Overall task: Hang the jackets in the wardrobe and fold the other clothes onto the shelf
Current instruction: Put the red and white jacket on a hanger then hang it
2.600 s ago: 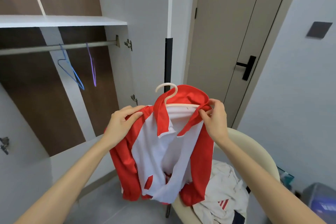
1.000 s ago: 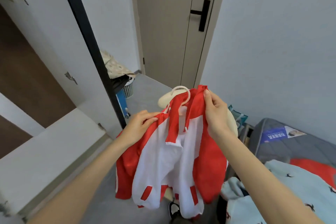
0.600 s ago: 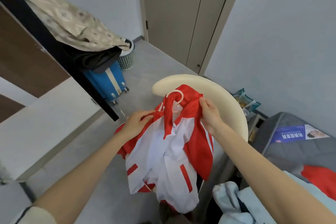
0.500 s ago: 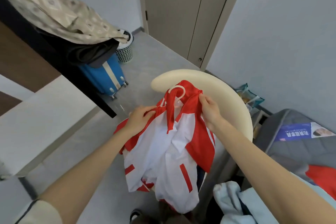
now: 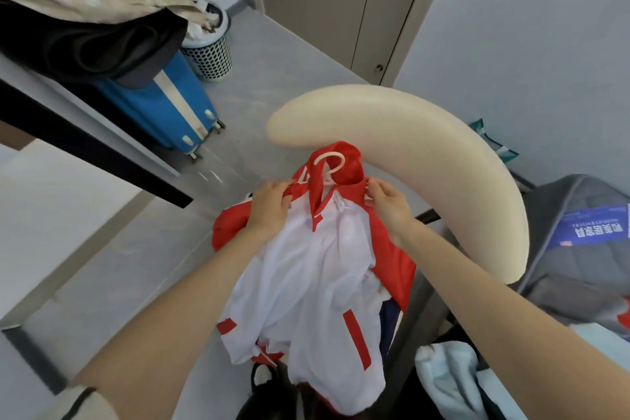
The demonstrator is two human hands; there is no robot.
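A red and white jacket (image 5: 317, 269) hangs on a cream hanger (image 5: 329, 160), whose hook sticks up out of the red collar. My left hand (image 5: 269, 206) grips the jacket's left shoulder. My right hand (image 5: 388, 201) pinches the right shoulder beside the collar. The jacket droops low in front of me, just under the curved cream chair back (image 5: 426, 160). The wardrobe's open door (image 5: 88, 143) shows as a dark edge at the left; its rail is out of view.
A blue suitcase (image 5: 163, 106) with dark and patterned clothes (image 5: 85, 20) piled on it stands at the left, next to a mesh bin (image 5: 209, 51). A closed door (image 5: 341, 0) is ahead. Grey bedding (image 5: 579, 249) and a light blue garment (image 5: 450, 382) lie at the right.
My view has swung from the wardrobe rail down to the chair and floor. Both hands have kept hold of the jacket's shoulders and lowered it toward the chair.
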